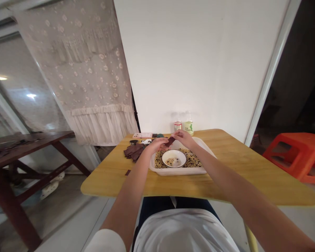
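Observation:
Above the far part of a white tray [162, 172], a small dark brown flat piece [170, 141] is held between my two hands. It looks like cloth or a little pouch, but I cannot tell which. My left hand [159, 144] grips its left side, fingers closed. My right hand [184, 137] pinches its upper right edge. Below, the tray holds mixed yellow and black beans [193, 160]. A white bowl [183, 161] with some beans and a whitish lump inside sits among them. Left of the tray lies a pile of similar brown pieces [133, 152].
One small brown piece [127, 172] lies nearer on the wooden table [241, 157]. A pink phone-like object [142, 135] and small dark items are at the back left. Two bottles, one with a red label [177, 126], one green [188, 127], stand against the wall. An orange stool [299, 147] is at right.

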`<state>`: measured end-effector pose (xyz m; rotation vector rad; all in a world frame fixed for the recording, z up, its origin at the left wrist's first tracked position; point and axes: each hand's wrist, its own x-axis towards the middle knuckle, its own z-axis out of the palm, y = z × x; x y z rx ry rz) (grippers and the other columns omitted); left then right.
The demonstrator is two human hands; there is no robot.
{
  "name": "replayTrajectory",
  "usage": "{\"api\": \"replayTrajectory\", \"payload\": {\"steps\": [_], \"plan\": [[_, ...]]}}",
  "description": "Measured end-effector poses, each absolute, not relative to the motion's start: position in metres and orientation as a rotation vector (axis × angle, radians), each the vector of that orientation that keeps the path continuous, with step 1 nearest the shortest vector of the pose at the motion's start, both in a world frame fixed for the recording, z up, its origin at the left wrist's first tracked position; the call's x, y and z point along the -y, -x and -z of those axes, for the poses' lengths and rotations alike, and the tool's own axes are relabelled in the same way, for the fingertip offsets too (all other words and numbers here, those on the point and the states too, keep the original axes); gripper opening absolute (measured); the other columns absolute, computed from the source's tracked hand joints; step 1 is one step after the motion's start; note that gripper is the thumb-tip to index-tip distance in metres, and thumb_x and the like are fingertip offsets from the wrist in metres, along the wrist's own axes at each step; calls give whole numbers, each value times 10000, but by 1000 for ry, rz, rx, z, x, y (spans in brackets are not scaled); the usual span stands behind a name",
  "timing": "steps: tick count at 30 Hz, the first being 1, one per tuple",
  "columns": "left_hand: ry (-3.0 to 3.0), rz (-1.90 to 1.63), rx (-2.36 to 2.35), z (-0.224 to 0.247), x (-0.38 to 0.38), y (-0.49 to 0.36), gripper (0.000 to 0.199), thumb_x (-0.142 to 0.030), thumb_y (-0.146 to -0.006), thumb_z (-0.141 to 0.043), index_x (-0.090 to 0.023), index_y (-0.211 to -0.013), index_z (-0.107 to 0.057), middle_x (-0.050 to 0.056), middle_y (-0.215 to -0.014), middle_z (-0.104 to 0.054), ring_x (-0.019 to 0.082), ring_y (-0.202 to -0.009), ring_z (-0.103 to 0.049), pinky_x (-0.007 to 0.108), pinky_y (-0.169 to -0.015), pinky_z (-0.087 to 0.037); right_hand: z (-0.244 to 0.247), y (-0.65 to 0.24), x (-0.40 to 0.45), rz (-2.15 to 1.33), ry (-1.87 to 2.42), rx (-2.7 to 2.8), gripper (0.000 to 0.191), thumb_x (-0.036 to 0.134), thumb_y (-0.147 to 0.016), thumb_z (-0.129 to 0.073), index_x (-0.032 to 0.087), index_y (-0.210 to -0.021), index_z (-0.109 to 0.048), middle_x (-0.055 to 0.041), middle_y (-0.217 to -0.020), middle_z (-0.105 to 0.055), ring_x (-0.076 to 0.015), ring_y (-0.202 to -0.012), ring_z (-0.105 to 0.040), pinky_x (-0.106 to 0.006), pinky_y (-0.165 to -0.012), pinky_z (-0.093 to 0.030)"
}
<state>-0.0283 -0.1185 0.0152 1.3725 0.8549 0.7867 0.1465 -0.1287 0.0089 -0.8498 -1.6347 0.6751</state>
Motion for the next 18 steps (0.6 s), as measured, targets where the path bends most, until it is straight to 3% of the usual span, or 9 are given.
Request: {"api": "replayTrajectory", "payload": {"steps": [7,18], "plan": [[-1358,-814,-886,-13,115,29,144,-179,-709,-591,-123,-841,-605,57,-697,-676,139,-556,-631,214,-534,-482,-6,-147,128,-566,933,1727,186,358,-698,-574,177,-735,-591,-35,-775,-651,-154,-758,-602,-298,-730,-462],[-1367,-812,-916,-11,112,29,149,-200,-705,-604,-134,-838,-614,55,-744,-679,139,-574,-635,225,-553,-495,0,-151,123,-352,988,1900,105,293,-656,-624,250,-733,-680,-28,-975,-630,-195,-965,-554,-343,-848,-409]]}}
